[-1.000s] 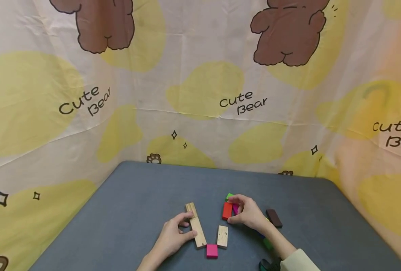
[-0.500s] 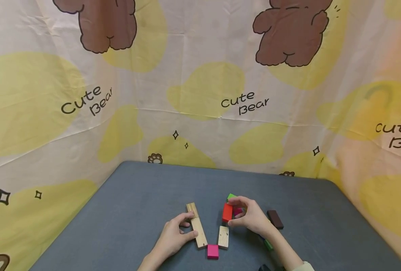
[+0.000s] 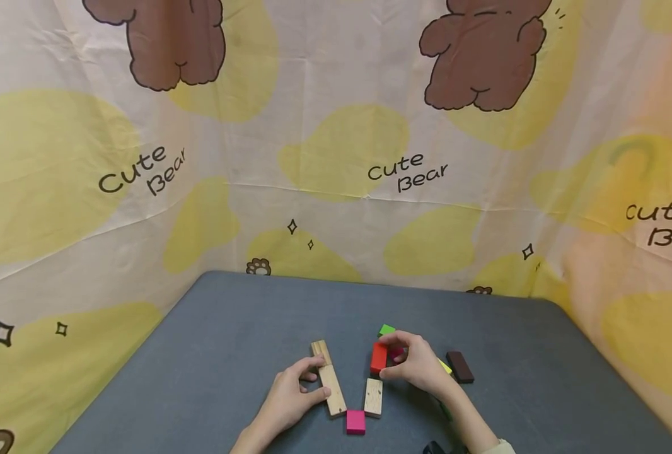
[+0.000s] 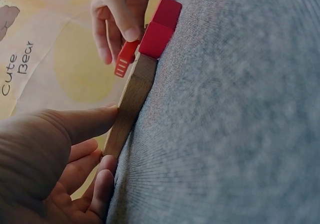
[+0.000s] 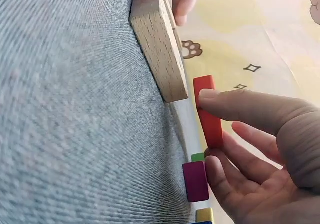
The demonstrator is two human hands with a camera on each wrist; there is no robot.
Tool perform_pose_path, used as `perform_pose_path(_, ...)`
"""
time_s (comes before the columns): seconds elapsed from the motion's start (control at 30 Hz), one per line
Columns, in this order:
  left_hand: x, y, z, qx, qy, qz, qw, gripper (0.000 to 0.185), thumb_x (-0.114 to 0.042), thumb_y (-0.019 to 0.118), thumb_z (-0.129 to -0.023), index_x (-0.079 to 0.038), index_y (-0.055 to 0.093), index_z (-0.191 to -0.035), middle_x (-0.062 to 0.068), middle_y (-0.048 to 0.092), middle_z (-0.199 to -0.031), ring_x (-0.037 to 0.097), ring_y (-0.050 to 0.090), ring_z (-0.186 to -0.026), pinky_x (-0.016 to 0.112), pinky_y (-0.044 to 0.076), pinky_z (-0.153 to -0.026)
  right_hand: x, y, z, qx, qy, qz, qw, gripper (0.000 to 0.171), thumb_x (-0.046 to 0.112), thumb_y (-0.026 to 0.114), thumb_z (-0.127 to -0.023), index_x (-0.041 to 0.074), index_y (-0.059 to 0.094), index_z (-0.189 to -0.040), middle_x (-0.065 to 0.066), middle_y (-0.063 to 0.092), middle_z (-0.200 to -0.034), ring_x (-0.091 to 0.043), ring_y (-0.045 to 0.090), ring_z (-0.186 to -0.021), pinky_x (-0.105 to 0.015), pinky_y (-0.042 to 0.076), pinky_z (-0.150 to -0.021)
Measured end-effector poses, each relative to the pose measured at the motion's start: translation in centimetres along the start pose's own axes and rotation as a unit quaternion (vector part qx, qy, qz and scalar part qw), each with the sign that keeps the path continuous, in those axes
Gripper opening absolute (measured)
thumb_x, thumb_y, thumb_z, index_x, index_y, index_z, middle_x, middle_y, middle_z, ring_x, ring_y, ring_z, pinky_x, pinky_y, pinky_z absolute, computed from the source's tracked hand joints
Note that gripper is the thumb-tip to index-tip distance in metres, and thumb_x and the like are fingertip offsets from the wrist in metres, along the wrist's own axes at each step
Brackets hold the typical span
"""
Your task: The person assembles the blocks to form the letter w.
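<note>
Right hand [image 3: 418,366] pinches a red block [image 3: 378,357] between thumb and forefinger, a closed grip on its ends; the wrist view shows the thumb [image 5: 235,107] laid along the top edge & the fingers [image 5: 225,184] curled under, so the piece stands on its long edge on the grey worktop [image 3: 228,353]. It sits just beyond the short wooden block [image 3: 372,397], nearly end to end with it, apparently so it carries that line on.

Left hand [image 3: 290,394] holds the long wooden block [image 3: 332,389], thumb at its near side & fingers over the far side; a steadying grip, by the look of it. A 2nd, shorter wooden piece [image 3: 319,350] lies at its far end.

The 2 wooden arms slant toward a pink cube [image 3: 355,421] at the near edge, forming a V. Behind the right hand: a magenta block [image 5: 195,180], a green block [image 3: 386,330], a yellow sliver [image 3: 445,366], & a dark brown block [image 3: 459,367] lying flat, apart to the right. A cartoon-bear cloth [image 3: 336,157] hangs round the worktop on 3 sides.
</note>
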State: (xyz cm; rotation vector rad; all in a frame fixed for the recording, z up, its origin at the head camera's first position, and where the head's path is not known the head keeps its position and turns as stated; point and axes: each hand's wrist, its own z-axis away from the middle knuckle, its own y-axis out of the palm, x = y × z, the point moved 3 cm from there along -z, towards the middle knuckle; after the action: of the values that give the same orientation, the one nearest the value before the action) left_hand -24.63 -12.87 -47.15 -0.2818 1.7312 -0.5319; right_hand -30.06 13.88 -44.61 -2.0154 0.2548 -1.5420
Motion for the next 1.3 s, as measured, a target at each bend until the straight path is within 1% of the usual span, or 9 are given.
perform_pose_path(0.17,-0.08,-0.05,-0.05,0.000,0.001,-0.002,1.0000,0.055,-0.023,0.084,-0.080,-0.010,0.063,-0.129,0.007,0.064,-0.120,0.023,0.060,-0.098,0.035,0.048,-0.071,-0.41,0.21,-0.31,0.013,-0.009,0.030,0.999,0.053,0.011,0.090,-0.070,0.008,0.068,-0.118,-0.004,0.064,-0.109,-0.022,0.055,-0.081,-0.030,0.049,-0.067)
perform_pose_path(0.33,0.00,-0.03,0.07,-0.001,0.006,-0.003,1.0000,0.054,-0.023,0.084,-0.080,-0.009,0.063,-0.128,0.006,0.064,-0.121,0.023,0.060,-0.099,0.033,0.048,-0.071,-0.58,0.25,-0.36,0.027,-0.029,0.040,0.998,0.044,0.009,0.084,-0.077,0.005,0.068,-0.118,-0.006,0.064,-0.108,-0.023,0.054,-0.079,-0.029,0.048,-0.064)
perform_pose_path(0.47,-0.02,-0.03,0.02,0.000,0.010,-0.001,1.0000,0.055,-0.024,0.084,-0.080,-0.009,0.063,-0.129,0.006,0.064,-0.121,0.023,0.061,-0.099,0.032,0.048,-0.070,-0.68,0.24,-0.54,0.021,-0.027,0.043,0.998,0.036,0.006,0.082,-0.080,0.007,0.070,-0.114,-0.005,0.065,-0.106,-0.022,0.054,-0.082,-0.029,0.049,-0.066)
perform_pose_path(0.7,-0.05,-0.03,0.01,0.002,0.007,0.001,1.0000,0.054,-0.023,0.083,-0.081,-0.010,0.063,-0.129,0.007,0.064,-0.123,0.023,0.061,-0.100,0.033,0.048,-0.071,-0.86,0.49,-0.80,0.022,-0.024,0.029,0.999,0.037,0.006,0.084,-0.077,0.007,0.071,-0.112,-0.003,0.069,-0.107,-0.023,0.059,-0.093,-0.031,0.049,-0.074)
perform_pose_path(1.0,-0.17,0.02,0.06,0.004,0.006,-0.002,1.0000,0.053,-0.023,0.083,-0.081,-0.009,0.063,-0.129,0.008,0.064,-0.122,0.024,0.061,-0.099,0.033,0.048,-0.070,-0.82,0.62,-0.73,0.027,-0.014,-0.002,1.000,0.039,0.004,0.085,-0.076,0.005,0.070,-0.112,-0.003,0.069,-0.106,-0.025,0.059,-0.094,-0.036,0.047,-0.077)
perform_pose_path(1.3,-0.16,0.01,0.03,0.003,0.005,-0.003,1.0000,0.053,-0.021,0.083,-0.081,-0.009,0.063,-0.129,0.008,0.064,-0.122,0.023,0.061,-0.099,0.034,0.048,-0.071,-0.78,0.60,-0.72,0.025,-0.011,0.001,1.000,0.038,0.005,0.085,-0.076,0.005,0.071,-0.111,-0.003,0.069,-0.105,-0.024,0.060,-0.094,-0.038,0.047,-0.080)
